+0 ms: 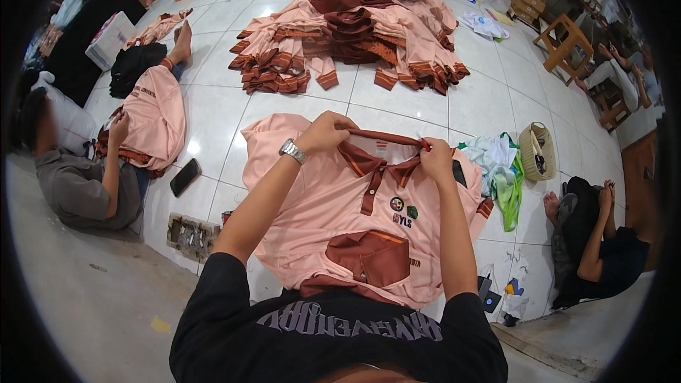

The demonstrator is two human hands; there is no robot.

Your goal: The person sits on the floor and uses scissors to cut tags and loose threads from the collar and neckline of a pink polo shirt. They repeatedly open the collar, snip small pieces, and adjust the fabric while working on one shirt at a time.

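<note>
A pink polo shirt (319, 197) with a brown collar, a buttoned placket and badges on the chest is spread in front of me. My left hand (331, 130), below which a metal wristwatch (293, 151) sits on the wrist, grips one end of the brown collar (385, 137). The other end of the collar is in my right hand (436, 157), which also has a small red-handled tool (425, 144) between the fingers; its kind is unclear. Brown fabric with an orange stripe (372, 258) lies folded on the shirt's lower part.
A large pile of pink and brown shirts (346, 37) lies on the tiled floor ahead. A seated person (80, 181) handles another shirt at left, near a phone (185, 177). Rightward are white and green cloths (497, 165), a woven basket (538, 151) and another seated person (601, 255).
</note>
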